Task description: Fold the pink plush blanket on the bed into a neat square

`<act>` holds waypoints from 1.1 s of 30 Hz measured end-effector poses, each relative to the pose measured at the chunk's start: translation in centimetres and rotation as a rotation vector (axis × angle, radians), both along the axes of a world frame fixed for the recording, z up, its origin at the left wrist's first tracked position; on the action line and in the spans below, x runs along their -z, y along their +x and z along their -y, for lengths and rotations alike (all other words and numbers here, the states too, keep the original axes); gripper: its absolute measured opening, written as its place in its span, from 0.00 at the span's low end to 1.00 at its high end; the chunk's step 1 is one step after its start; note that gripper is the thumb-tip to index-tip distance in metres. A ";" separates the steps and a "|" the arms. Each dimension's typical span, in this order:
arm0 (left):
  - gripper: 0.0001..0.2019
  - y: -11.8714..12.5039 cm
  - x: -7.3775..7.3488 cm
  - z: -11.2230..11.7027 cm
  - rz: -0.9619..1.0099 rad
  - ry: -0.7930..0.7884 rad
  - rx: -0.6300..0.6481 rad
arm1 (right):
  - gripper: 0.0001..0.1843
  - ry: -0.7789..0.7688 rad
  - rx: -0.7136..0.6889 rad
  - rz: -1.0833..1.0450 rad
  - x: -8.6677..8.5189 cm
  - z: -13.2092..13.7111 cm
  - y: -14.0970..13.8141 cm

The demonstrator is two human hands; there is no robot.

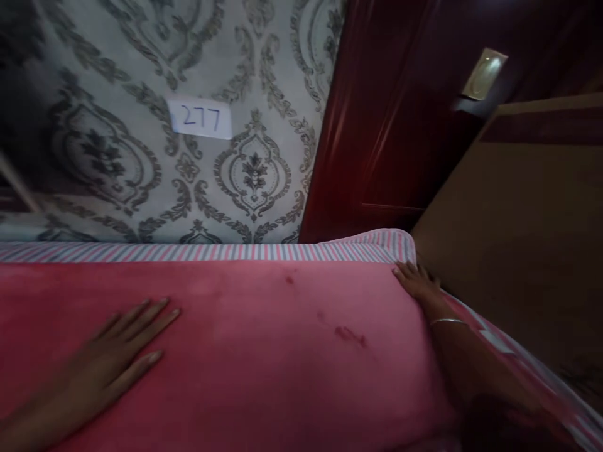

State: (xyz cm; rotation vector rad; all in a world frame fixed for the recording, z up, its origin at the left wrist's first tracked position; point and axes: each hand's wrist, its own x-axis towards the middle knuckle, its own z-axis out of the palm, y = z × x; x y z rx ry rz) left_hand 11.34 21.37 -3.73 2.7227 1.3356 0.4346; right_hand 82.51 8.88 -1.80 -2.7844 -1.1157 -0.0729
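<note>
A pink blanket [264, 351] covers the bed in front of me, over a striped sheet [226, 252] that shows along the far edge. My left hand [117, 358] lies flat on the blanket at the lower left, fingers stretched out and apart. My right hand [417, 280] rests on the blanket's far right corner, fingers extended toward the striped sheet's edge; a thin bangle sits on that wrist. Neither hand holds anything.
Behind the bed is a wall with grey damask wallpaper [141, 125] carrying a white label [200, 118] marked 277. A dark red wooden door [386, 125] stands to the right, and a brown wooden panel [527, 226] runs along the bed's right side.
</note>
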 end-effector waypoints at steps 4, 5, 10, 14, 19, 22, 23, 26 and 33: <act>0.32 2.1 -3.0 1.8 -0.140 -0.051 -0.036 | 0.36 0.090 0.106 0.032 -1.6 -0.4 -3.7; 0.32 2.4 -3.5 2.1 -0.155 -0.065 -0.034 | 0.36 0.099 0.070 0.034 -2.0 -0.8 -5.5; 0.31 3.1 -4.6 3.3 -0.157 -0.078 -0.021 | 0.33 0.078 -0.395 0.011 -2.3 -3.0 -19.9; 0.32 3.1 -4.9 3.9 -0.096 -0.085 0.019 | 0.31 0.073 -0.763 -0.084 -1.7 -2.4 -33.0; 0.27 2.1 -7.3 4.0 -0.036 -0.027 -0.033 | 0.31 0.038 -0.849 -0.195 -2.4 -0.6 -43.8; 0.26 -0.4 -8.8 4.4 -0.075 -0.018 -0.118 | 0.31 0.054 -0.871 -0.196 -3.9 0.0 -48.2; 0.26 -1.6 -9.0 4.7 -0.092 -0.017 -0.147 | 0.31 0.061 -0.884 -0.191 -4.4 0.1 -49.6; 0.28 -5.1 -8.6 6.0 -0.125 0.018 -0.251 | 0.31 0.082 -0.927 -0.184 -5.5 -0.1 -54.1; 0.33 -8.2 -6.1 8.4 -0.255 -0.042 -0.354 | 0.32 0.103 -0.978 -0.147 -3.9 -1.0 -59.5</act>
